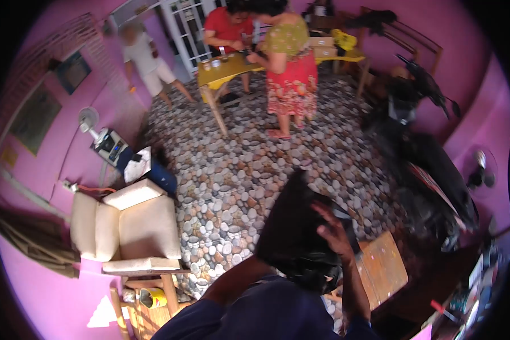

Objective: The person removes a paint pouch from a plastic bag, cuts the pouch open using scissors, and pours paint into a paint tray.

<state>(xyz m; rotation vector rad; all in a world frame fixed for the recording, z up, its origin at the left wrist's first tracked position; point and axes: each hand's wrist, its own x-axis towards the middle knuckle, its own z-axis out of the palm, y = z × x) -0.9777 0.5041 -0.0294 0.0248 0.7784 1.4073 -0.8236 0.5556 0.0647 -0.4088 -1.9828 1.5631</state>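
The black bag (289, 226) runs near to far, left of the right grip's (337, 237) spread fingers; the left grip is hidden, its state unclear.

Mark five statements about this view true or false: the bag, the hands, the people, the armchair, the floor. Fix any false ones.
1. The right hand is against the black bag. True.
2. Both hands are in plain view. False: only the right one shows; the left hand is out of sight.
3. Two people stand at the yellow table. True.
4. The armchair is black. False: it is cream.
5. The floor is plain white. False: it has a pebble pattern in mixed colours.
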